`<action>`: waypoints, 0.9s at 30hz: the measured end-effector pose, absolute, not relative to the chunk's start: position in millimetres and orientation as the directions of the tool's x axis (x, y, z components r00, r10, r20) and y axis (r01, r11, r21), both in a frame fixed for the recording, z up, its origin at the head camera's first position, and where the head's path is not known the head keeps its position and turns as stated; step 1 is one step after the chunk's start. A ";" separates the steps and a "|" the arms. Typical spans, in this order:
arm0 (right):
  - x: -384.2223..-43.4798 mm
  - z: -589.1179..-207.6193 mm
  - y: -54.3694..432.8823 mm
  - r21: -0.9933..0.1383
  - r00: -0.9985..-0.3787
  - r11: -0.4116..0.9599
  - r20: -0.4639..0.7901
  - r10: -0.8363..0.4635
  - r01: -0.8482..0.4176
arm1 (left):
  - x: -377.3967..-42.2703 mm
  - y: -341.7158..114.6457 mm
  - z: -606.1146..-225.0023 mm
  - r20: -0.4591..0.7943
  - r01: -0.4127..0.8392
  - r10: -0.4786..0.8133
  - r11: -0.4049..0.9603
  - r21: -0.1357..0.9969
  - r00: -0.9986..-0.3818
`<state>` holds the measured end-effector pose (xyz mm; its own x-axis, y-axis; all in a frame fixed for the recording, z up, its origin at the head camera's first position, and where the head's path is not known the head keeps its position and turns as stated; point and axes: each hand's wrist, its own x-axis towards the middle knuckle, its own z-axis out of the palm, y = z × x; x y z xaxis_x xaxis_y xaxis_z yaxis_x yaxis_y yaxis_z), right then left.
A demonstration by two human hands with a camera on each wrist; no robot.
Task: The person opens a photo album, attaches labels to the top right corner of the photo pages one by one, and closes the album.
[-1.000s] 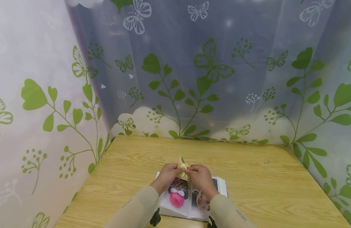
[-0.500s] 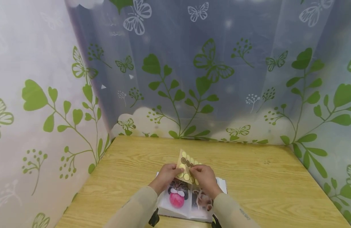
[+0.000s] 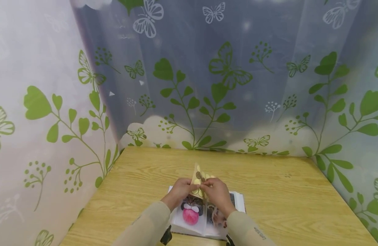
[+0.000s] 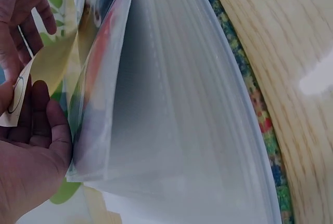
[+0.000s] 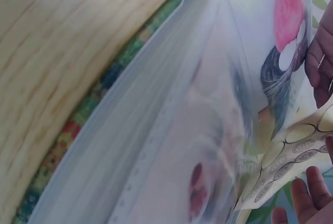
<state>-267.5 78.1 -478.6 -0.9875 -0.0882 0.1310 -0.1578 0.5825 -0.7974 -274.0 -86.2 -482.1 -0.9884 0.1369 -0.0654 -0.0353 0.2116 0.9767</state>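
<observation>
A sheet of round stickers (image 3: 197,176), yellow with some brown ones, is held up over an open photo album (image 3: 187,229). My left hand (image 3: 180,190) pinches the sheet by its left side, thumb on the front. From the other side my right hand (image 3: 218,193) pinches it close to the left thumb, and the sheet bends between them. In the right wrist view, rows of circles show on the curved sheet (image 5: 281,174), with the right fingers (image 5: 315,193) at it. The left wrist view shows the sheet's plain yellowish back (image 4: 52,65).
The album lies on a wood-grain table (image 3: 139,167), its clear-sleeved pages (image 4: 171,109) fanned in a thick stack. A kitten picture with a pink ball (image 3: 190,216) fills the left page. A patterned curtain (image 3: 189,85) stands behind the table.
Half a second ago the right hand was farther right and the sticker sheet spread flatter, showing more rows. Now that hand is back toward the left hand, and the sheet is bent again.
</observation>
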 end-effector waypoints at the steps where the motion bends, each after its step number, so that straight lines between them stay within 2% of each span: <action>1: -267.4 -478.7 78.0 -0.794 -0.986 0.585 0.139 -0.091 -0.165 | -274.0 -86.1 -482.2 -0.066 -0.036 0.136 0.210 0.977 -0.988; 6: -267.8 -478.6 76.8 -0.781 -0.981 0.595 0.172 -0.085 -0.188 | -275.0 -86.1 -483.6 -0.083 -0.054 0.143 0.192 0.980 -0.986; 12: -269.4 -478.6 77.0 -0.794 -0.989 0.592 0.144 -0.034 -0.136 | -274.5 -87.0 -483.7 -0.081 -0.055 0.155 0.167 0.985 -0.985; 21: -273.0 -479.6 84.0 -0.806 -0.987 0.579 0.160 0.017 -0.121 | -275.5 -86.4 -482.5 -0.085 -0.078 0.029 0.184 0.980 -0.996; 27: -275.0 -480.4 94.2 -0.846 -0.993 0.528 0.114 0.038 -0.077 | -277.2 -90.1 -483.7 -0.061 -0.068 -0.042 0.210 0.975 -0.997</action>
